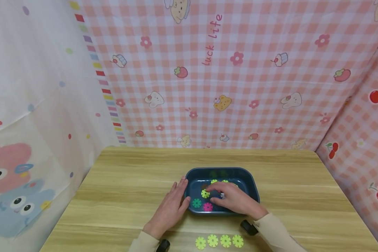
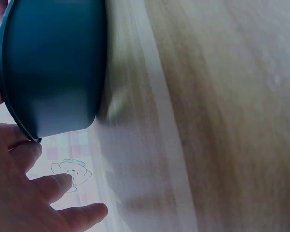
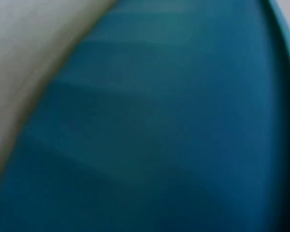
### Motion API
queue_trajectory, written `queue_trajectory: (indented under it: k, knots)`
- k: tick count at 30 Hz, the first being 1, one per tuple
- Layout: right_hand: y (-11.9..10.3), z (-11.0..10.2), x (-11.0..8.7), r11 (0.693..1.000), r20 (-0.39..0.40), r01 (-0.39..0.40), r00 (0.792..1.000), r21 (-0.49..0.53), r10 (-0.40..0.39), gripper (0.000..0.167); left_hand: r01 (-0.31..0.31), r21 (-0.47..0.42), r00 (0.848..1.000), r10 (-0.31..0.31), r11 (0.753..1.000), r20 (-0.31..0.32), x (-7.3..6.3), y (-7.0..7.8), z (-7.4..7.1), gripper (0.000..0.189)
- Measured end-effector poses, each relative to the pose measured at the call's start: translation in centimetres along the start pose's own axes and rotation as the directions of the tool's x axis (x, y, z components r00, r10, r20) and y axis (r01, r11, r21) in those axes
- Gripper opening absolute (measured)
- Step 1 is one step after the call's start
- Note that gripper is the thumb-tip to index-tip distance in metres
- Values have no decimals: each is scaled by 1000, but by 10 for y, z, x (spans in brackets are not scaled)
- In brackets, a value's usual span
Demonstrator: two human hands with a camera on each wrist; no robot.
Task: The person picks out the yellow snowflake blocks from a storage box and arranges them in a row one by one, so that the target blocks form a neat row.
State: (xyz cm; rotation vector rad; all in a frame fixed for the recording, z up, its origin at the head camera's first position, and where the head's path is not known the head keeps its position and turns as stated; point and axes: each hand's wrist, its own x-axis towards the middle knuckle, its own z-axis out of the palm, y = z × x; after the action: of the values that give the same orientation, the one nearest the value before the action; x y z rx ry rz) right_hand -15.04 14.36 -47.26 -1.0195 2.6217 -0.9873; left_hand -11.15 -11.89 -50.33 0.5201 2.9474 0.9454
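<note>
A dark blue tray [image 1: 193, 185] holds several small notched discs. Inside lie a green disc [image 1: 196, 203], a pink disc [image 1: 208, 207] and a yellow-green disc [image 1: 205, 193], with more yellow-green ones behind. My left hand [image 1: 171, 209] rests against the tray's left end, its fingers extended along the rim; the left wrist view shows them at the tray wall [image 2: 53, 67]. My right hand [image 1: 233, 198] reaches into the tray, thumb and index finger apart, the index fingertip beside the yellow-green disc. Its palm hides some discs. Only the tray's blue wall [image 3: 159, 121] fills the right wrist view.
Several yellow-green discs [image 1: 225, 241] lie in a row on the wooden table [image 1: 129, 182], in front of the tray. A pink checked cloth [image 1: 208, 87] hangs behind the table, with printed cloths at both sides.
</note>
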Motion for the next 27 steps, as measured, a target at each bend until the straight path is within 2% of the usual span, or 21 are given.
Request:
queue_trajectory:
  k: [8, 15, 27]
  knots:
    - [6, 5, 12, 999, 70, -40, 997, 34, 37, 35, -2, 0, 1000, 2, 1000, 3, -1, 1, -1, 60]
    - [11, 12, 20, 998, 117, -54, 992, 22, 51, 34, -4, 2, 1000, 4, 1000, 4, -1, 0, 0, 60]
    - [17, 10, 16, 997, 126, -80, 989, -15, 81, 29, -7, 0, 1000, 7, 1000, -5, 0, -1, 2, 60]
